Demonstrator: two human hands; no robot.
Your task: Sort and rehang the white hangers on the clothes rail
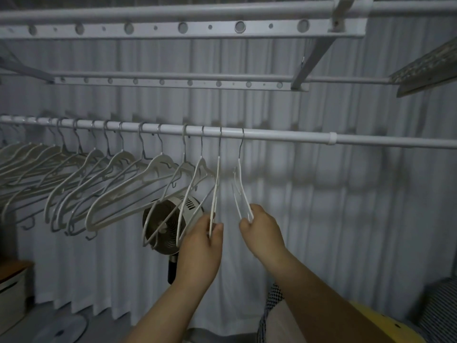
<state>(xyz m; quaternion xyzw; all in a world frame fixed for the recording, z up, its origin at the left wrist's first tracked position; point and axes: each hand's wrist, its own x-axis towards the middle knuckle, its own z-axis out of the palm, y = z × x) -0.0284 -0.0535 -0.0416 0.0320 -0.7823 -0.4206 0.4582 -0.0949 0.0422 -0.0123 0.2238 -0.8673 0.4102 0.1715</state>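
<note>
White pleated curtain (346, 219) fills the whole background, hanging from top to floor. Overhead run two pale perforated bars of a drying rack (173, 28), one nearer and higher, one further back and lower. Below them the clothes rail (272, 136) crosses the view from left to right; its right stretch past a white collar joint carries nothing.

Along the left and middle of the rail hangs a close row of white hangers (118, 184), metal hooks over the rail, their bodies angled toward the camera and overlapping. Behind the right end of this row stands a round fan (163, 219) on a dark post, partly hidden by the hangers. A yellow object (371, 323) lies at the lower right, with checked fabric (274, 298) beside it, and a pale box (10, 293) sits at the lower left edge.

Both forearms reach up from below. The left hand (200, 246) pinches the lower end of the second-last hanger (217, 179) between thumb and fingers; its hook is over the rail. The right hand (262, 231) is curled round the lower end of the last hanger (241, 186), also hooked on the rail, just to the right. The two hangers hang near each other, apart.
</note>
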